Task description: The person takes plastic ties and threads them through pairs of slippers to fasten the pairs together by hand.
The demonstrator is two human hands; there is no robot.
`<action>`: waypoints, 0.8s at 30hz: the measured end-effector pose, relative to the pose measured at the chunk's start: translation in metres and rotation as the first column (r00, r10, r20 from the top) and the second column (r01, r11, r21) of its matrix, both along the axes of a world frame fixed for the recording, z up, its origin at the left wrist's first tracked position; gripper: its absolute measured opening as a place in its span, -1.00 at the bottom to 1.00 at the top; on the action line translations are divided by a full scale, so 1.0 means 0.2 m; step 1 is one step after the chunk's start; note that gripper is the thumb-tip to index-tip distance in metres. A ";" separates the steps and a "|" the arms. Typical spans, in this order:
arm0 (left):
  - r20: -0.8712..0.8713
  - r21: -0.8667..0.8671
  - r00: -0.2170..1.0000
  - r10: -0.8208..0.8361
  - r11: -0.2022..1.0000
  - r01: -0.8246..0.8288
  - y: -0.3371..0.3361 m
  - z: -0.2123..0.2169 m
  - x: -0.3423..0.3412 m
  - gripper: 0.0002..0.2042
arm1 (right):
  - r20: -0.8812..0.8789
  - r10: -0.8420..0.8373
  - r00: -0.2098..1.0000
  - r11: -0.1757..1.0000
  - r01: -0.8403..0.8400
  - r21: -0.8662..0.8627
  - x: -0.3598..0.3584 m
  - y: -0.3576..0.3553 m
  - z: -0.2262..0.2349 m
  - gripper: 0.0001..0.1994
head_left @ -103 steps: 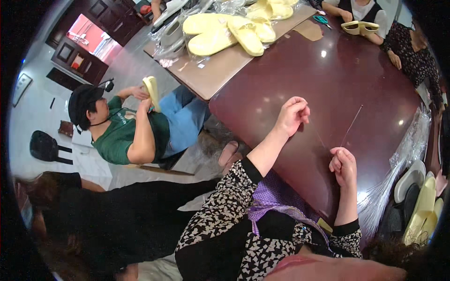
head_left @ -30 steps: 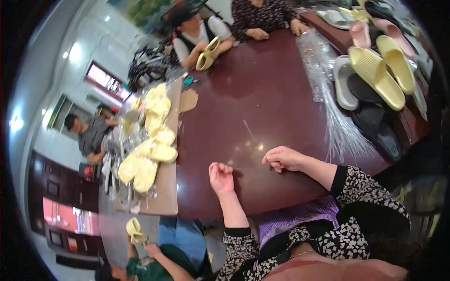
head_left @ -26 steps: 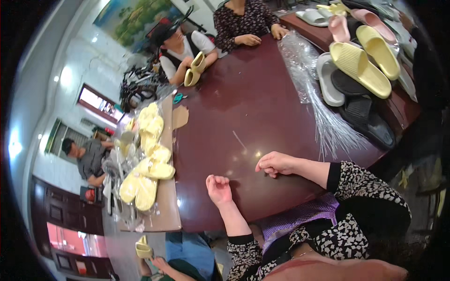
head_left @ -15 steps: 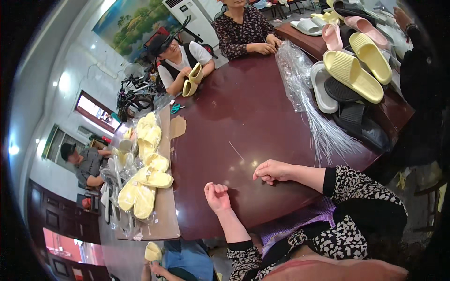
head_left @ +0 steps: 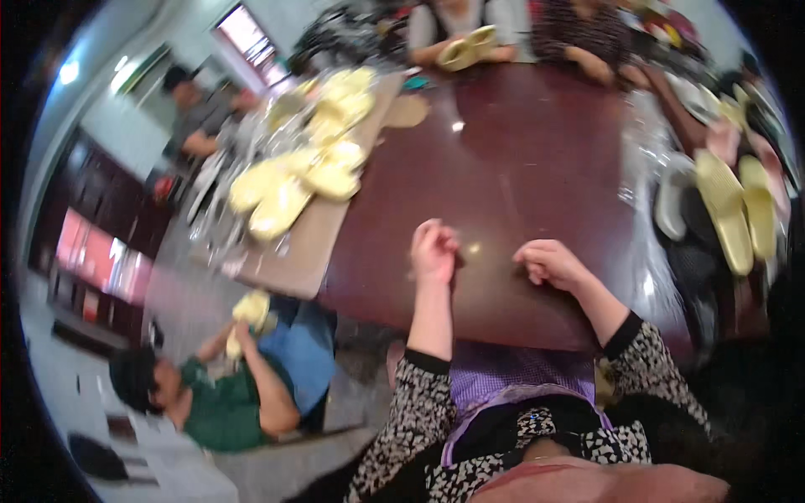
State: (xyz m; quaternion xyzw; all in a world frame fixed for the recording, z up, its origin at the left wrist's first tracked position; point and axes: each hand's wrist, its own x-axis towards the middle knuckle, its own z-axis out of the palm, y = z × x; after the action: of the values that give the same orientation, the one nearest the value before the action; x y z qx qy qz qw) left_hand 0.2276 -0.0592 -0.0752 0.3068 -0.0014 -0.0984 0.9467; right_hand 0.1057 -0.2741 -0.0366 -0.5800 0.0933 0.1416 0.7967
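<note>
Above the dark red table (head_left: pixel 503 168), near its front edge, both my hands are a short way apart. My left hand (head_left: pixel 434 251) is raised with its fingers curled in; whatever they may hold is too thin or blurred to see. To its right, my right hand (head_left: pixel 551 262) has its fingers bent and pressed together, pointing left, and its contents are likewise unclear. A clear plastic bundle of thin strands (head_left: pixel 658 285) lies along the table's right side, beyond my right hand.
Yellow slippers (head_left: pixel 281 193) in clear bags lie on a cardboard sheet (head_left: pixel 323 243) at left. More slippers (head_left: pixel 723 210) are piled at right. One person (head_left: pixel 226 394) sits at lower left with a yellow slipper; another across the table holds yellow slippers (head_left: pixel 470 49). Teal scissors (head_left: pixel 415 83) lie at the far edge.
The view has swung left and down, bringing the person at lower left into fuller view. My hands stay curled in front of me; the thin strand seen at my left hand no longer shows.
</note>
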 end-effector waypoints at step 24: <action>0.036 -0.073 0.996 -0.076 0.994 0.079 -0.03 -0.04 -0.01 -0.97 | 0.029 -0.023 0.999 0.992 0.019 0.121 0.00 -0.05 -0.12 -0.79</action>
State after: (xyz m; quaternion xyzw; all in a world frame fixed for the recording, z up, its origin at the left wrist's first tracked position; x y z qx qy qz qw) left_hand 0.2260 -0.0643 -0.0839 0.2727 -0.0325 -0.1298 0.9528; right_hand 0.1064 -0.2840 -0.0603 -0.5318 0.0786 0.1298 0.8332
